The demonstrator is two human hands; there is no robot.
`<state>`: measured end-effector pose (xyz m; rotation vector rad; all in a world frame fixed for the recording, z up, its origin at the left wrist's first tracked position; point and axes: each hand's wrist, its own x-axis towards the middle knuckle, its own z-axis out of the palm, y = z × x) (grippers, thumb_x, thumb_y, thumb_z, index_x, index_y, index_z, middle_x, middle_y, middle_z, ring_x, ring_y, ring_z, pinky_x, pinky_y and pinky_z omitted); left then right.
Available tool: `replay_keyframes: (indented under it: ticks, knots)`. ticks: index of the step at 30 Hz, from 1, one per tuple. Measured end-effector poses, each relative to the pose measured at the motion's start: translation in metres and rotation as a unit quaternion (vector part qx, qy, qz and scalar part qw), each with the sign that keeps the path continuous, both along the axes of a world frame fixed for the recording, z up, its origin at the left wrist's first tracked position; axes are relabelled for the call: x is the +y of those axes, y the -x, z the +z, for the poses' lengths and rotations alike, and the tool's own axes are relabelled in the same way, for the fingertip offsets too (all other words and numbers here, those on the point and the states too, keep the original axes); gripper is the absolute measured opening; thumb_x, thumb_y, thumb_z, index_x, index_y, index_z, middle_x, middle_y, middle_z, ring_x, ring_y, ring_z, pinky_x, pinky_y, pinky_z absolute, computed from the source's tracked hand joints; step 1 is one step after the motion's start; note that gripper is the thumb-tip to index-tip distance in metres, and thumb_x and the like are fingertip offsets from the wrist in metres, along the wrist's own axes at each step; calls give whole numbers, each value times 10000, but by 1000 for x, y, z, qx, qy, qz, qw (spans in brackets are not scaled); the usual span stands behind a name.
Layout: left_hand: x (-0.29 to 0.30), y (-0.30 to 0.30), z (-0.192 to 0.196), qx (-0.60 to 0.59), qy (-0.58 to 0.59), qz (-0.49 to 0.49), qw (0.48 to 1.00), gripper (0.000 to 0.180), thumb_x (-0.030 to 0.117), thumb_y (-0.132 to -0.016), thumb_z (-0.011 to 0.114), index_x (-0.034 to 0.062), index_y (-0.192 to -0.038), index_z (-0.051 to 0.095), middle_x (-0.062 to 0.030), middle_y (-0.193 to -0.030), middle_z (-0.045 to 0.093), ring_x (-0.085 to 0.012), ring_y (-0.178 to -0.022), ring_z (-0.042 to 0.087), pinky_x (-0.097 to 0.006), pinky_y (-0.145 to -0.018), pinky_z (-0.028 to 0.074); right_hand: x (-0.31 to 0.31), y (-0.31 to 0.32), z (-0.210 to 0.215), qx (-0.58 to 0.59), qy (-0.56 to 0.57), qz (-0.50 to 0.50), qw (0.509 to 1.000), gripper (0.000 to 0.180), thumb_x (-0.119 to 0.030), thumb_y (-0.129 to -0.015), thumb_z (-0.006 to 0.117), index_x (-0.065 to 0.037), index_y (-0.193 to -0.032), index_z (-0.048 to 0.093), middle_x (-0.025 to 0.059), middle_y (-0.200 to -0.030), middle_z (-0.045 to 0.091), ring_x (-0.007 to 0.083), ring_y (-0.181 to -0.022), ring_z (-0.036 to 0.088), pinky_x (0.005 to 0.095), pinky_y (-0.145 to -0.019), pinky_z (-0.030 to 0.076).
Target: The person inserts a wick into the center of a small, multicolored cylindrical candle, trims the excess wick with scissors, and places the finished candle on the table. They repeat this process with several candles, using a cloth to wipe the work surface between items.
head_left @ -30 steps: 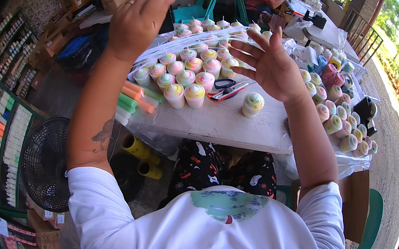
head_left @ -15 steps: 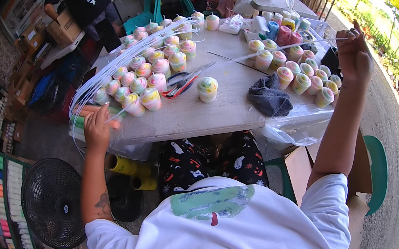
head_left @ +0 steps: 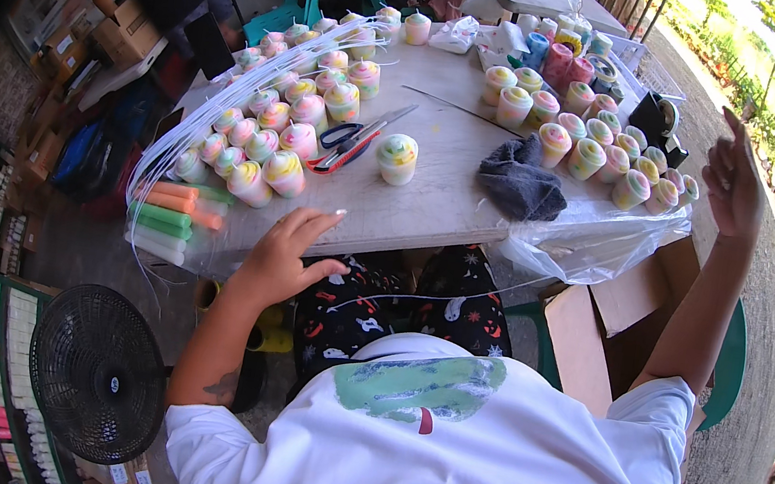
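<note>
My left hand [head_left: 283, 258] is over the near table edge, fingers apart, holding nothing. Off the right side of the table, my right hand [head_left: 736, 185] is raised with its fingers stretched and nothing visible in them. A thin white strand [head_left: 438, 301] runs across my lap; its right end is lost near the cardboard box. A bundle of long white wick-like strands [head_left: 192, 104] lies over the left group of swirled pastel cup-shaped candles [head_left: 299, 140]. One such candle [head_left: 396, 160] stands alone beside scissors [head_left: 357, 143]. Orange, green and white sticks [head_left: 164, 217] lie at the left corner.
More candles [head_left: 586, 159] stand at the table's right, near a dark cloth [head_left: 523, 180], a thin rod [head_left: 462, 109], and a tape dispenser [head_left: 656, 121]. An opened cardboard box [head_left: 585, 341] is below right. A black fan [head_left: 98, 373] stands at lower left. Other people are beyond the table.
My left hand has left the strand bundle and moved right, to the near edge. My right hand has moved right and lower, its pinch undone. The stretched strand has dropped across my lap.
</note>
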<state>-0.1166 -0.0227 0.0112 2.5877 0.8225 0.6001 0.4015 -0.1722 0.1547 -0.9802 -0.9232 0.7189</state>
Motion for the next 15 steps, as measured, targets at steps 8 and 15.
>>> replay_keyframes:
  ticks: [8,15]
  knots:
    - [30,-120,1,-423,192,-80,882,486,164,-830,733,53,-1259,535,-84,-1243,557,-220,-1191,512,-422,-1008,403,32,183,-88,-237,202,148,939,197,-19,-950,522,20,-1120,614,18,-844,642,79,-720,576,227,-631,460]
    - [10,-119,12,-505,252,-74,822,195,-7,-861,665,21,-1049,624,-59,-1137,590,-162,-1068,578,-337,-935,470,29,191,-111,-303,170,107,932,219,41,-913,536,36,-1118,611,73,-906,665,128,-811,636,253,-736,500]
